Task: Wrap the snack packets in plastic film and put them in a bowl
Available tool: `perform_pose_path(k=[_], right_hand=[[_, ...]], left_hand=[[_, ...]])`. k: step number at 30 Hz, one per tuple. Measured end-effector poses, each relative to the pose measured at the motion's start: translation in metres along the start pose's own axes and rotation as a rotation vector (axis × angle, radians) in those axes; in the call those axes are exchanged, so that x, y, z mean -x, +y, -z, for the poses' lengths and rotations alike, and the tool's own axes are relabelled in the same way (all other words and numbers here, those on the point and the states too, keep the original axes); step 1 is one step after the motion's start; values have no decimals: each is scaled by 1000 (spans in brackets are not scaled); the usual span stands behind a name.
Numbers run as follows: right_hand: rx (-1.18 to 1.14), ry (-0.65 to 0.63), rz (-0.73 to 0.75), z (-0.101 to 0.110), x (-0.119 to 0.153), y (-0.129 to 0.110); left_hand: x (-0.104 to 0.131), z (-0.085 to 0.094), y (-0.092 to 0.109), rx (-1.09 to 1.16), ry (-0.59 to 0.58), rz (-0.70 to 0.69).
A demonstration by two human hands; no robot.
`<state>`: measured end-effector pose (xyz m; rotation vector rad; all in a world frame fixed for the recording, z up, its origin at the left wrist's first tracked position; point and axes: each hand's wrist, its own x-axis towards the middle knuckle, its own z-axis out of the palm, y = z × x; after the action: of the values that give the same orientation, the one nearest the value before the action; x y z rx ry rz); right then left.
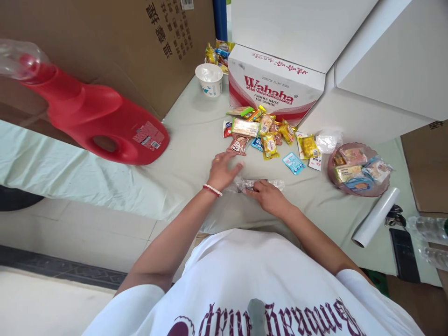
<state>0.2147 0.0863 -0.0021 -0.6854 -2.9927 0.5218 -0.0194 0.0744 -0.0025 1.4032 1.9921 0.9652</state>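
A clear, crinkled plastic wrapper with something dark inside lies on the pale green cloth in front of me. My right hand has its fingers curled down on it, pinching its middle. Just left of the wrapper, my left hand is spread with thumb and fingers apart, its fingertips near a brown snack packet. Beyond both hands is a loose pile of snacks, among them a long cream-coloured packet and a yellow packet. A light blue packet lies to the right.
A white and red carton stands behind the snacks, with a paper cup to its left. At the right are a pink bowl of snacks, a white roll, a phone and bottles. A big red jug is at left.
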Motion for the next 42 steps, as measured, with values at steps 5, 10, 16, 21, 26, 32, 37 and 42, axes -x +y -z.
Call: perform_pose_path(k=[5,10,16,21,26,32,37,42], right_hand=[[-211,93,-23,-4,2,5],[-282,160,-9,-9,1,8],[-242,182,-21,-13,0,3],[-412,309,-51,-10,22,8],[-151,516,-601,-13,45,18],[-287,486,-564,-2,43,17],[-513,355,-349,8,8,10],[-1020,332,-531,-9,-16,18]], left_hand=[[18,17,-7,-351,-284,17],[38,30,-4,13,-198,152],[55,-23,35,48,-207,-53],[70,-43,47,-337,-292,-295],[87,-48,45,-599,-328,-359],[97,-67,39,-677,-313,-371],[84,-58,34,-570,-328,-383],[54,-35,7,-160,-343,-356]])
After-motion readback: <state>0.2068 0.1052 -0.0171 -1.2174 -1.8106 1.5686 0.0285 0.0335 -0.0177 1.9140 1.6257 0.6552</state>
